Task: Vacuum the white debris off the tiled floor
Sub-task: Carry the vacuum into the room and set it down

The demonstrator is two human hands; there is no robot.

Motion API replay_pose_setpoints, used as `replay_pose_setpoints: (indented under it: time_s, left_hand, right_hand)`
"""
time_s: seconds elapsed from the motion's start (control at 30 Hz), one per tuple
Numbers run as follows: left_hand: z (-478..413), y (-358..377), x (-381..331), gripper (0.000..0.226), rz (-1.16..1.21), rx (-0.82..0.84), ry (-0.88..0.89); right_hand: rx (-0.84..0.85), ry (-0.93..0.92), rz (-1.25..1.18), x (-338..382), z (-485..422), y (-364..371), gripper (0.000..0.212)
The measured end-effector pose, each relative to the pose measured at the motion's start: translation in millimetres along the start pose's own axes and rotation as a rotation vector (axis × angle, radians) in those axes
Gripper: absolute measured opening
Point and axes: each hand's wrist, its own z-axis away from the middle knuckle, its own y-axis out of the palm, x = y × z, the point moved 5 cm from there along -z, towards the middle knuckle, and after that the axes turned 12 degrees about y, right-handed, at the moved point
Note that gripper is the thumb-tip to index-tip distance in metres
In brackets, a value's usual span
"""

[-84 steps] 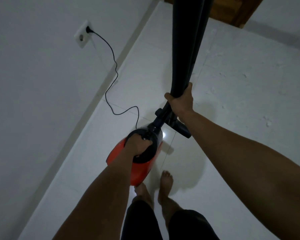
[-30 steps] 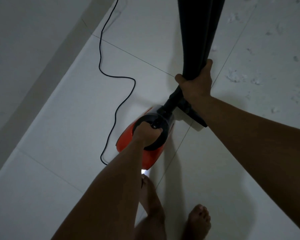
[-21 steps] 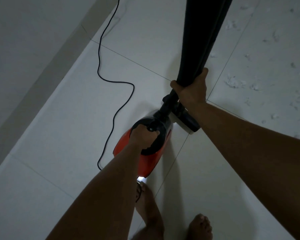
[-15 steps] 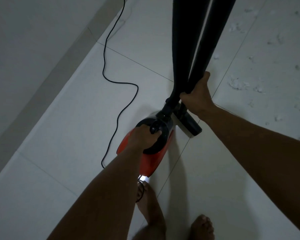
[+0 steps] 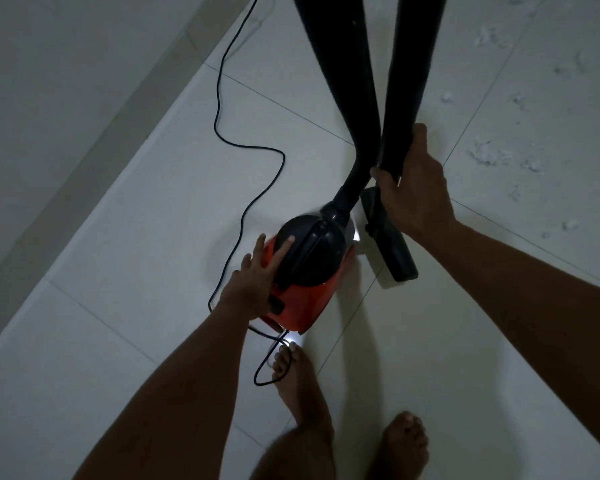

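A pale tiled floor [image 5: 146, 237] is seen from above in dim light, with a grey wall [image 5: 49, 64] along the left. Two dark tubes rise out of the top of the view. The left one, the hose [image 5: 343, 81], is joined to a red and black vacuum [image 5: 312, 268] standing on the floor. The right one, the tube [image 5: 409, 64], is joined to a black nozzle [image 5: 390, 240] just right of the vacuum.

The tube's lower end is clasped by the right grip [image 5: 413, 192], with fingers curled round it. The left grip [image 5: 257, 275] is laid flat on the vacuum's dark top, fingers straight, nothing clasped.

The white debris [image 5: 489, 154] is scattered over the tiles at upper right, well apart from the nozzle, so none can be judged cleared there yet.

A thin black cord [image 5: 222, 109] is trailed along the floor, and a loop of it lies across the toes of the bare left foot [image 5: 298, 386]. A trip, or a tug at the vacuum, is the likeliest mishap if a step is taken. The vacuum could also be tipped by a pull on the hose, as it is only rested on. White flecks on pale tile may be missed in this light.
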Motion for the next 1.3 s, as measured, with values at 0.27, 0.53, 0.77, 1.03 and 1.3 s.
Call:
replay_pose_setpoints:
  time_s: [0.27,0.53,0.77,1.03,1.3]
  left_hand:
    - [0,1,8,0.140,-0.103,-0.049,0.015]
    - [6,4,6,0.130,-0.319,-0.061,-0.067]
    - [-21,-89,-29,0.116,0.321,-0.008,-0.003]
    - [-45,-323,-204,0.073,1.041,-0.490,0.293]
    - [-53,-325,-226,0.046,1.011,-0.596,0.076]
  right_hand:
    - [0.031,0.041,0.005,-9,8,14,0.049]
    - [0.011,0.114,-0.091,-17,7,18,0.050]
    - [0.014,0.114,-0.068,3,16,-2,0.037]
    - [-0.015,0.196,-0.121,32,28,-29,0.031]
    - [0.004,0.338,-0.316,56,33,-66,0.040]
